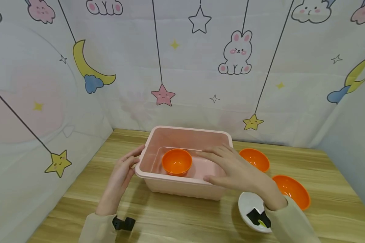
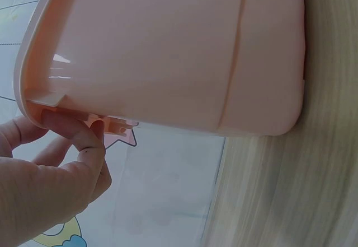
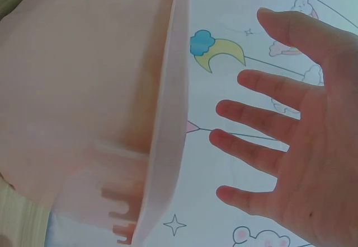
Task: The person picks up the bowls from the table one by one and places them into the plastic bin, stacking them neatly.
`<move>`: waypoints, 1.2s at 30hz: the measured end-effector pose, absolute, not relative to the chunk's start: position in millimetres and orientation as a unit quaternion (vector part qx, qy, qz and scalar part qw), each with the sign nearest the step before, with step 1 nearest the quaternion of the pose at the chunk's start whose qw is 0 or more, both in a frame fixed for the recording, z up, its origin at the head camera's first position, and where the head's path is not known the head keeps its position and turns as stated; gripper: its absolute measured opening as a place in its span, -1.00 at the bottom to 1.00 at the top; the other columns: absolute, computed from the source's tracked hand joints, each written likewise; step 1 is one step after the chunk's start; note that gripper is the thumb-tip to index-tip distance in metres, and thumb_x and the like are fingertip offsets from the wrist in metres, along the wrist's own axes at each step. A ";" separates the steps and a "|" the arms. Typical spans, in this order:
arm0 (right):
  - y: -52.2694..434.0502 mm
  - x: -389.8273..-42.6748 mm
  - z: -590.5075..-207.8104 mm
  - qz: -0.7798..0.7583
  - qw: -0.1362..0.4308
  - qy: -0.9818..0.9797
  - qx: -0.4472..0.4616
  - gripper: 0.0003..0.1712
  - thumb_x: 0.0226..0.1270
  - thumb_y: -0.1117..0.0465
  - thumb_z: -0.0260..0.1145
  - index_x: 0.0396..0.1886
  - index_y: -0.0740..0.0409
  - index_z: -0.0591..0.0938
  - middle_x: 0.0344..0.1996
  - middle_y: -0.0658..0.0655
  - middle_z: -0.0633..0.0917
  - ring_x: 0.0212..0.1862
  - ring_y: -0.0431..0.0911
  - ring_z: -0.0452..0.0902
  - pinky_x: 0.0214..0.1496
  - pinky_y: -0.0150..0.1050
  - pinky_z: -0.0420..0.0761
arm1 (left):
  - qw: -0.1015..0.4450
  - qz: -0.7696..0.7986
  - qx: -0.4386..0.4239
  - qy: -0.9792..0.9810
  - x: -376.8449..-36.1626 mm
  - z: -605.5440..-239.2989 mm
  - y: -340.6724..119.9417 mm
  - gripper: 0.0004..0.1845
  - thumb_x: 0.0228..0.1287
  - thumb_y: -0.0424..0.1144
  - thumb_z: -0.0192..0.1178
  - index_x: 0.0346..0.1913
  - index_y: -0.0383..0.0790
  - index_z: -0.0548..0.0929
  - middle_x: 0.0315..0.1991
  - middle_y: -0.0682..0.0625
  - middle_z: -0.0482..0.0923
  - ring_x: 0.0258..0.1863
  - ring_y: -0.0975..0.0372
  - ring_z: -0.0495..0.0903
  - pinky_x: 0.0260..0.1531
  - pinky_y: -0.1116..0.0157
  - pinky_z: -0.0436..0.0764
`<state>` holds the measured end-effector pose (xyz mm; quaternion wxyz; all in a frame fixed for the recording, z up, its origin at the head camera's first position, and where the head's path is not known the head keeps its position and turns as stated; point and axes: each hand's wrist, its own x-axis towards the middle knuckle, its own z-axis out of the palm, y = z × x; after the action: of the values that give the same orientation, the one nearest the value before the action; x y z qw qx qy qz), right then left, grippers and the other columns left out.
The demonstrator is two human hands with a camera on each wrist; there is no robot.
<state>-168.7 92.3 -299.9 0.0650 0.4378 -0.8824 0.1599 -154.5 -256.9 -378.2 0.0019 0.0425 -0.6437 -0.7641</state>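
A pink plastic basin [image 1: 182, 189] stands in the middle of a wooden table [image 1: 176, 219]. Inside it lies one orange bowl [image 1: 176, 162], upright. My left hand [image 1: 133, 161] holds the basin's left rim; in the left wrist view its fingers [image 2: 78, 140] curl under the lip of the basin [image 2: 168, 51]. My right hand [image 1: 222, 165] hovers over the basin's right front corner with fingers straight and spread, holding nothing. The right wrist view shows that open hand [image 3: 291, 140] beside the basin's rim [image 3: 168, 129].
Two more orange bowls [image 1: 255, 158] [image 1: 292, 190] sit on the table right of the basin. A white bowl [image 1: 249, 204] lies at the front right, under my right wrist. Cartoon-printed cloth walls [image 1: 200, 67] close in the table on the back and both sides.
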 end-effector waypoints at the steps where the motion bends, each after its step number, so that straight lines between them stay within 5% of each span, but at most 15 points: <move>1: 94.1 -167.4 -300.6 0.163 0.064 -0.882 0.437 -0.31 0.27 -0.22 0.23 0.39 -0.37 0.32 0.29 -0.23 0.43 0.34 -0.18 0.25 0.42 0.02 0.19 | 0.002 -0.764 0.041 -0.644 -154.5 -378.5 -256.7 -0.48 0.39 -0.36 -0.08 0.41 -0.26 0.31 0.40 0.09 0.27 0.16 0.39 0.38 0.00 0.42 0.53; 25: 123.0 -149.9 -318.7 0.136 0.106 -0.884 0.434 -0.19 0.27 -0.14 0.26 0.48 -0.33 0.17 0.43 -0.16 0.28 0.41 -0.02 0.25 0.40 0.23 0.16 | 0.005 -0.766 0.046 -0.641 -154.2 -378.7 -256.7 -0.51 0.40 -0.35 -0.07 0.38 -0.18 0.39 0.38 0.11 0.32 0.15 0.37 0.38 -0.02 0.44 0.53; 36: 136.3 -138.7 -325.7 0.132 0.112 -0.889 0.424 -0.16 0.26 -0.13 0.28 0.49 -0.29 0.15 0.44 -0.15 0.25 0.44 -0.03 0.20 0.53 -0.03 -0.04 | -0.002 -0.764 0.050 -0.644 -152.9 -377.0 -255.8 -0.48 0.42 -0.35 -0.10 0.42 -0.29 0.28 0.42 0.04 0.25 0.16 0.45 0.41 -0.02 0.44 0.53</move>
<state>-138.7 136.3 -325.7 0.1119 0.4242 -0.8889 0.1316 -152.9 -255.8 -377.0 -0.0022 0.0505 -0.6438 -0.7635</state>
